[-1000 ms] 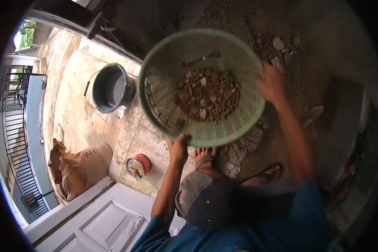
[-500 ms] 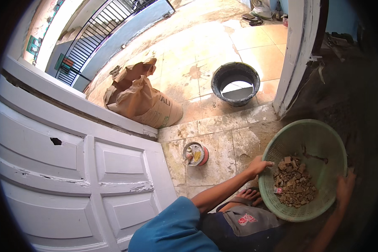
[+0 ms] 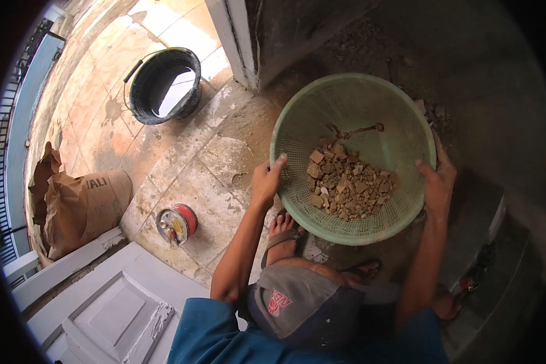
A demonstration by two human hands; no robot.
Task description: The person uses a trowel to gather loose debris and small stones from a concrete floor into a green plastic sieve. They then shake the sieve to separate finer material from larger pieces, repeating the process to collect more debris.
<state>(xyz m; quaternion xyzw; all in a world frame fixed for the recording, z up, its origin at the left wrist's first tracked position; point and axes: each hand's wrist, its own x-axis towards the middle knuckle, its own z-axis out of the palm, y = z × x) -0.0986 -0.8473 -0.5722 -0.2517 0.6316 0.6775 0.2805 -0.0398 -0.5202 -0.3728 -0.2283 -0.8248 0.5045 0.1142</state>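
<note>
While two hands clasped its opposite sides, a round, pale-green plastic basket [image 3: 346, 97] was positioned between them, in front of the person's body, its wide mouth facing upward. Its perforated wall flared toward a thick rim; brown rubble [image 3: 349, 188], in mixed chunks and crumbs, was heaped over its bottom. Beyond the heap, a reddish-brown elongated mark or piece [image 3: 361, 130] showed against the wall; which of these it was could not be told. The left hand [image 3: 266, 183] gripped the left rim, thumb uppermost, its other fingers largely hidden. The right hand [image 3: 438, 182] pinched the right rim, thumb inside and fingers outside. To the left stood a red-sided tin [image 3: 188, 218], a brown paper sack [image 3: 97, 200] and a black bucket [image 3: 142, 94].
</note>
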